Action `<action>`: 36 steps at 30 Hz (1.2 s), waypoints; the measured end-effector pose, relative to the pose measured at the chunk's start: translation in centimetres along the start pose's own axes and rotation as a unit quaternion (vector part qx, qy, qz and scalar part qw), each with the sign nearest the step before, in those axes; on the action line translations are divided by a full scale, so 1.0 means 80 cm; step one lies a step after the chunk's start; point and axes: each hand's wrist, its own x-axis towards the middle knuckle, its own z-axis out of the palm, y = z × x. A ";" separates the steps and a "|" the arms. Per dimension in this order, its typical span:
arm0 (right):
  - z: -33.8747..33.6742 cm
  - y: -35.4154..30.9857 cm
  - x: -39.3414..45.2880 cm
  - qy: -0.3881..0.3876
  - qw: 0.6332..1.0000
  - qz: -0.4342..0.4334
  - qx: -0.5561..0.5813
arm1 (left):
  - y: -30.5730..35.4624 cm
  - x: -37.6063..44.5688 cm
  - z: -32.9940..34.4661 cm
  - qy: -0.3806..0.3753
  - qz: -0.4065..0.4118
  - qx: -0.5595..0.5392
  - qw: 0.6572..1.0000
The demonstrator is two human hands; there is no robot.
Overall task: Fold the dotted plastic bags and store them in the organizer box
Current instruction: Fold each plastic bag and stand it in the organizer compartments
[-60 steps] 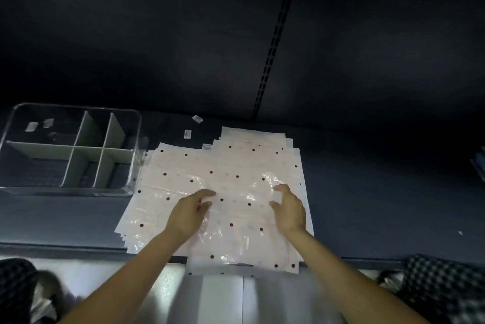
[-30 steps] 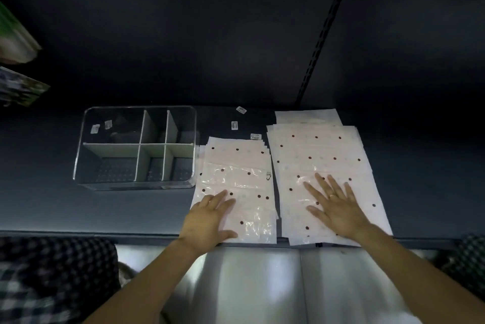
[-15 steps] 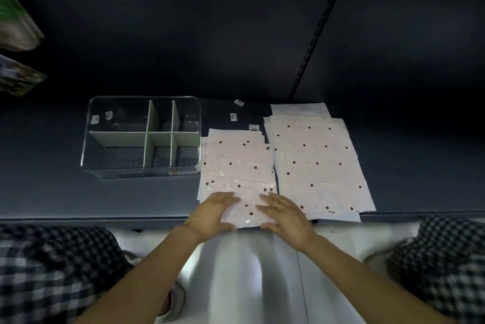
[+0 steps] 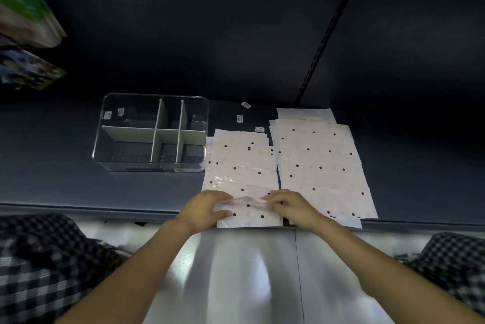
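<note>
Two stacks of pale pink dotted plastic bags lie on the dark shelf: a left stack (image 4: 240, 166) and a wider right stack (image 4: 320, 163). My left hand (image 4: 204, 208) and my right hand (image 4: 291, 205) both sit on the near end of the left stack. Their fingers curl round the top bag's near edge (image 4: 248, 205), which looks slightly lifted. The clear organizer box (image 4: 151, 167) with white dividers stands to the left of the bags, its compartments holding no bags.
Small white labels (image 4: 240, 118) lie on the shelf behind the bags. Green packaging (image 4: 23, 8) hangs at the upper left. A dark back wall with a slotted rail (image 4: 322, 43) rises behind. Checked fabric (image 4: 44, 266) and a pale floor lie below the shelf edge.
The single pile has been split into two stacks. My right hand left the right stack and joined my left hand at the left stack's near edge, where the fingers now curl on the top bag.
</note>
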 end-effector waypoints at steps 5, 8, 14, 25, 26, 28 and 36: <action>-0.039 -0.020 0.007 -0.027 0.987 0.023 0.159 | 0.008 0.014 -0.029 0.079 -0.017 -0.150 0.985; -0.047 -0.018 0.015 -0.035 0.972 0.030 0.229 | 0.012 0.024 -0.036 0.078 -0.017 -0.205 0.975; -0.029 -0.012 0.039 0.063 0.974 0.068 0.209 | 0.029 0.051 -0.029 0.217 0.006 -0.068 0.974; -0.017 -0.016 0.078 0.116 0.968 0.195 0.106 | 0.014 0.039 0.053 0.069 0.103 0.210 0.970; -0.017 -0.015 0.080 0.118 0.967 0.202 0.099 | 0.009 0.040 0.057 0.049 0.092 0.226 0.968; -0.017 -0.013 0.083 0.126 0.964 0.218 0.083 | 0.004 0.041 0.060 0.016 0.080 0.249 0.965; 0.024 -0.028 0.043 0.275 0.925 -0.004 -0.263 | 0.000 0.042 0.061 -0.030 0.068 0.277 0.958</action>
